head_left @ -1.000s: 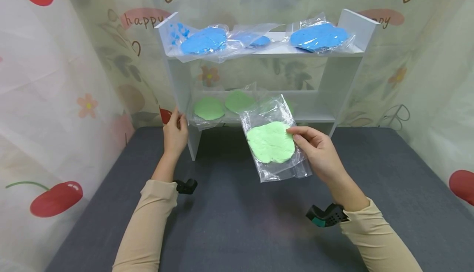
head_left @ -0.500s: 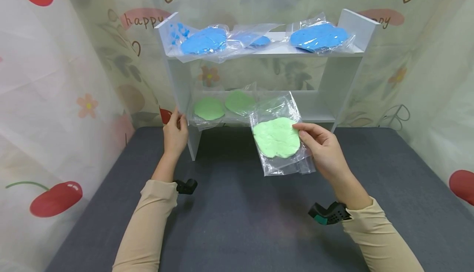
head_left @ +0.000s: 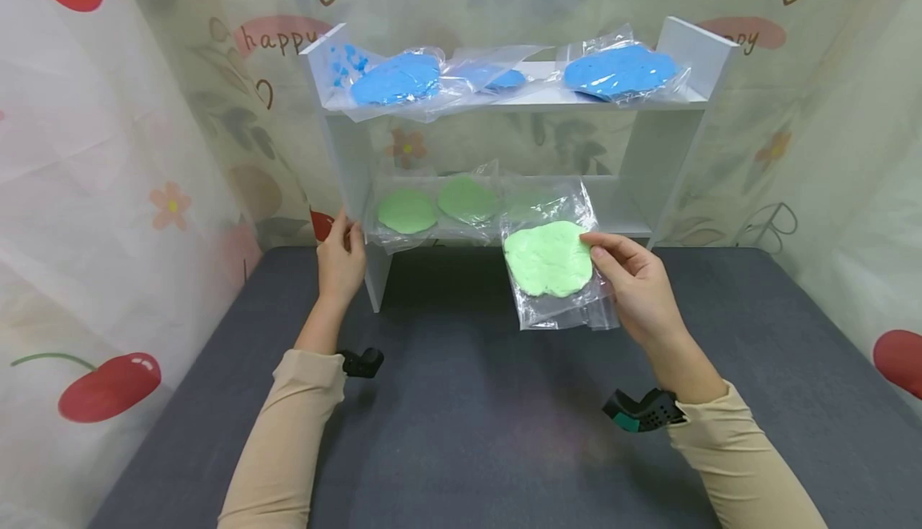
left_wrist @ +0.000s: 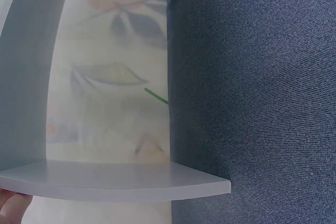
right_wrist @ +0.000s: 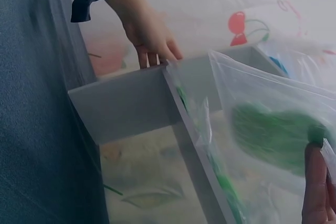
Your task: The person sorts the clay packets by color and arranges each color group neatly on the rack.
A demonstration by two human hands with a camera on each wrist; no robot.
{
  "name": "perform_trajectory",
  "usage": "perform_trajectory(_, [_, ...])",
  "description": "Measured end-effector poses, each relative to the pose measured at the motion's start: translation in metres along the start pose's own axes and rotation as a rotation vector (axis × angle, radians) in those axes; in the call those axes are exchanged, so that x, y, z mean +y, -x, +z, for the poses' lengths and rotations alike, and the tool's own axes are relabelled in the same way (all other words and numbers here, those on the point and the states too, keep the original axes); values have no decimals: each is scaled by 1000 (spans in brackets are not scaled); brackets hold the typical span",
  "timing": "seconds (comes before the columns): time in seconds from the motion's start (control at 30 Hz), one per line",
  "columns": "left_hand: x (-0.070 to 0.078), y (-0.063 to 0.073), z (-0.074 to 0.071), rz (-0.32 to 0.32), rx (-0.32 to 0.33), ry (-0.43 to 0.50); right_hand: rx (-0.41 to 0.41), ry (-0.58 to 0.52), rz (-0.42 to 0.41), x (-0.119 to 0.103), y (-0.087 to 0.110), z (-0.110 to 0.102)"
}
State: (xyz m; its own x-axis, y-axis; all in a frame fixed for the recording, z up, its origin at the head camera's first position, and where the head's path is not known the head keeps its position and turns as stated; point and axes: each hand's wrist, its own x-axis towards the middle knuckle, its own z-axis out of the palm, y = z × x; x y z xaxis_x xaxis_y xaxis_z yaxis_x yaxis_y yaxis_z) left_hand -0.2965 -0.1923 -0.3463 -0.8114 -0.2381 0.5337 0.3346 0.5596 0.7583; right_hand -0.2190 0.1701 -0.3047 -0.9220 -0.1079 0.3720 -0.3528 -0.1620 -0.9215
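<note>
In the head view my right hand (head_left: 641,293) pinches the right side of a clear plastic bag (head_left: 555,201) with a flat, light green clay-like slab (head_left: 549,258) in it. The bag hangs before the lower tier of a white two-tier shelf (head_left: 504,107). Beside the shelf's left panel, my left hand (head_left: 342,263) touches the panel's outer side near its front edge. In the right wrist view no finger of the left hand (right_wrist: 152,40) shows on the panel's inner face. Only a bit of its fingers (left_wrist: 13,205) appears in the left wrist view.
Two bagged green slabs (head_left: 406,211) lie on the left of the lower tier. The upper tier bears several bagged blue slabs (head_left: 619,71). Under the shelf is a dark grey table (head_left: 490,433), and printed curtains (head_left: 130,193) hang around the sides and back.
My right hand has moved a little right and up toward the shelf, and the bag has turned more upright with it. My left hand has stayed in place.
</note>
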Motion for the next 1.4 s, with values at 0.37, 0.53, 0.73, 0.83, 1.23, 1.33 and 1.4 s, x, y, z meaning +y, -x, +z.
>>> perform_trajectory(0.37, [1, 1, -1, -3, 4, -2, 100, 20, 16, -1, -4, -6])
perform_trajectory(0.53, [2, 1, -1, -6, -1, 3, 110, -11, 6, 1, -6, -9])
perform_trajectory(0.73, [2, 1, -1, -14, -14, 8, 92, -89, -3, 3, -7, -12])
perform_trajectory(0.83, [2, 1, -1, -14, -14, 7, 87, -121, 5, 3, -7, -15])
perform_trajectory(1.23, [2, 1, -1, -14, -16, 3, 119, -206, 21, 2, -10, -20])
perform_trajectory(1.33, [2, 2, -1, -15, -14, 6, 137, -229, 17, 2, -11, -21])
perform_trajectory(1.4, [2, 1, 0, -14, -12, 8, 155, -248, 18, 2, -13, -22])
